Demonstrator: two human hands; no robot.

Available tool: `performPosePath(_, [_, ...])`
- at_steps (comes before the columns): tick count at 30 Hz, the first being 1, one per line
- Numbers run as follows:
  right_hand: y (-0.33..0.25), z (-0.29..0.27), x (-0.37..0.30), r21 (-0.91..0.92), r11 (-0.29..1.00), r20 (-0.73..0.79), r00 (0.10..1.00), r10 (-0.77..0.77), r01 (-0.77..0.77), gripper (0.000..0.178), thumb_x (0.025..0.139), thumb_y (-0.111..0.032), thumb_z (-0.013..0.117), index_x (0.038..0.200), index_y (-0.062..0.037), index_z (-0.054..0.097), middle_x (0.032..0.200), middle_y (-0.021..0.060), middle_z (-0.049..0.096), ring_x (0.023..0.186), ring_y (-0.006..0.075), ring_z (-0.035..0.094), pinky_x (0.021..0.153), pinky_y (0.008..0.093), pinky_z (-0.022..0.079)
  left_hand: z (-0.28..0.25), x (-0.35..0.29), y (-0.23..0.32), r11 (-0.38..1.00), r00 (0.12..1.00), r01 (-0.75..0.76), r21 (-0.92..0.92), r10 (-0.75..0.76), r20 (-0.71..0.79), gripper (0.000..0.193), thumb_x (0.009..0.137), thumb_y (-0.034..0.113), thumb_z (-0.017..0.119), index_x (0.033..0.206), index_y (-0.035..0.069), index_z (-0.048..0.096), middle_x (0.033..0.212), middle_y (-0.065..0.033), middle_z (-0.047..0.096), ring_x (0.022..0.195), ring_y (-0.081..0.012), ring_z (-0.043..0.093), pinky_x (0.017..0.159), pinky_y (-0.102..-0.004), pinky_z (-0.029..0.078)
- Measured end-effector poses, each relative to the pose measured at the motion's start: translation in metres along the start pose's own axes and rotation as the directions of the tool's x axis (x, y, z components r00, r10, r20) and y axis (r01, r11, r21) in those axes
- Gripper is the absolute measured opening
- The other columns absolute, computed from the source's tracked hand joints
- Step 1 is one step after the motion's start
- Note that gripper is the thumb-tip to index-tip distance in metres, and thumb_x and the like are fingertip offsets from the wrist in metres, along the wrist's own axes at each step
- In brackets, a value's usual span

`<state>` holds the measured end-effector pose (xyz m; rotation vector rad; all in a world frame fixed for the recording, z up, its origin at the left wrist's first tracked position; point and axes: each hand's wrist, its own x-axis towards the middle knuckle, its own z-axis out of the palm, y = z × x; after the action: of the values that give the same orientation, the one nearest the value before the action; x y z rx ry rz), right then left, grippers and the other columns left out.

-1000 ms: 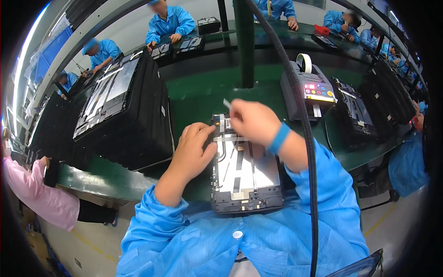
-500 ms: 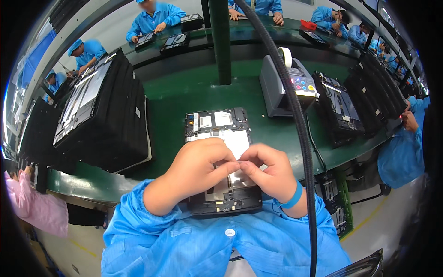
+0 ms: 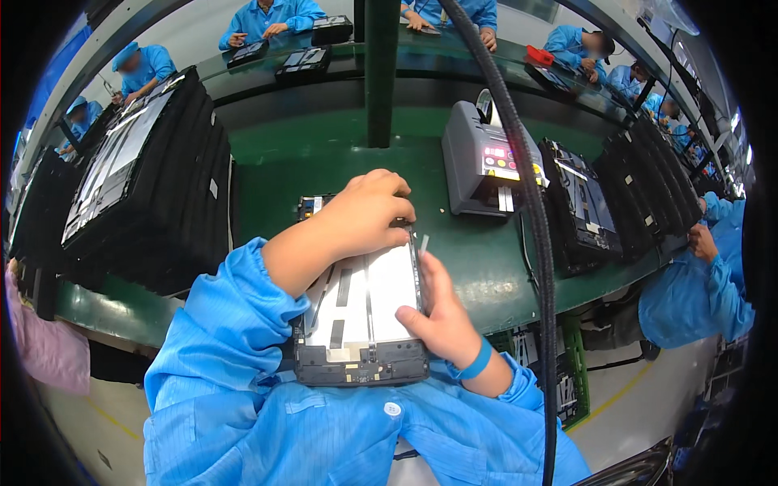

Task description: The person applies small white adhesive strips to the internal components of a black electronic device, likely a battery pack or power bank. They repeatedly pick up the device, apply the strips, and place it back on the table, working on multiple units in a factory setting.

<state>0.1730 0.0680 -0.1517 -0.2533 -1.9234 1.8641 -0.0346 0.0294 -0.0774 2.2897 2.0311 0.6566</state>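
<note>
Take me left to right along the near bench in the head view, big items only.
Tall stack of devices, opened device under the hands, grey tape dispenser, smaller stack of devices.

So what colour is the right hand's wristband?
Blue; the wristband shows best in the head view.

An electronics assembly workshop: a green workbench (image 3: 271, 178) stretches ahead of the left hand (image 3: 369, 212), with a tall stack of black device panels (image 3: 174, 194) to that hand's left. Ahead of the right hand (image 3: 446, 320) and slightly right stands a grey tape dispenser (image 3: 470, 162) with lit buttons (image 3: 504, 163). Farther off, past both, people (image 3: 147, 69) in blue smocks (image 3: 284, 14) work along another long bench (image 3: 433, 53).
</note>
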Motion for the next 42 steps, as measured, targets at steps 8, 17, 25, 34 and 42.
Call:
performPosePath(8, [-0.007, 0.013, -0.006, -0.074, 0.996, 0.139, 0.989, 0.057, -0.047, 0.086, 0.085, -0.01, 0.065, 0.145, 0.0032, 0.004, 0.149, 0.0254, 0.016, 0.14, 0.033, 0.019, 0.113, 0.0417, 0.018, -0.016, -0.051, 0.0, 0.997, 0.994, 0.077, -0.011, -0.078, -0.076, 0.024, 0.07, 0.02, 0.074, 0.091, 0.01, 0.073, 0.107, -0.009, 0.059, 0.116, -0.0321, 0.048, 0.1, -0.0442, 0.034])
performPosePath(17, [-0.039, -0.003, 0.036, -0.583, 0.81, 0.057, 0.998, -0.029, 0.057, 0.071, 0.081, -0.01, 0.065, 0.139, 0.0012, 0.027, 0.134, 0.0235, 0.04, 0.117, 0.0317, 0.051, 0.096, 0.0416, 0.044, -0.012, -0.078, -0.003, 0.992, 0.975, 0.068, 0.105, -0.044, -0.217, 0.027, 0.071, 0.02, 0.071, 0.096, 0.009, 0.071, 0.102, -0.0093, 0.059, 0.111, -0.0299, 0.05, 0.094, -0.0444, 0.037])
performPosePath(25, [-0.012, -0.005, 0.134, -0.357, 0.926, 0.07, 0.985, 0.156, -0.121, 0.059, 0.08, -0.006, 0.065, 0.132, 0.002, 0.037, 0.115, 0.016, 0.055, 0.084, 0.0137, 0.06, 0.073, 0.0268, 0.05, -0.005, -0.082, -0.009, 0.99, 0.965, 0.043, 0.137, -0.005, -0.264, 0.026, 0.072, 0.019, 0.07, 0.096, 0.01, 0.071, 0.1, -0.0083, 0.058, 0.109, -0.0292, 0.05, 0.091, -0.0438, 0.038])
performPosePath(34, [-0.008, -0.005, 0.136, 0.11, 0.96, 0.195, 0.953, 0.233, -0.257, 0.063, 0.073, 0.005, 0.061, 0.13, 0.0034, 0.034, 0.118, 0.014, 0.05, 0.103, 0.0177, 0.056, 0.09, 0.029, 0.047, -0.002, -0.081, -0.01, 0.99, 0.948, -0.004, 0.143, 0.05, -0.315, 0.022, 0.07, 0.018, 0.071, 0.091, 0.011, 0.072, 0.097, -0.0071, 0.058, 0.107, -0.0278, 0.051, 0.087, -0.0424, 0.039])
performPosePath(42, [-0.008, -0.003, 0.134, 0.163, 0.948, 0.179, 0.953, 0.244, -0.274, 0.059, 0.073, 0.006, 0.058, 0.128, 0.0023, 0.036, 0.118, 0.0124, 0.049, 0.108, 0.0187, 0.054, 0.095, 0.0307, 0.045, -0.009, -0.08, -0.002, 0.954, 0.967, 0.092, 0.284, -0.018, -0.253, 0.025, 0.068, 0.021, 0.073, 0.091, 0.011, 0.072, 0.095, -0.0086, 0.059, 0.106, -0.0274, 0.051, 0.086, -0.0401, 0.037])
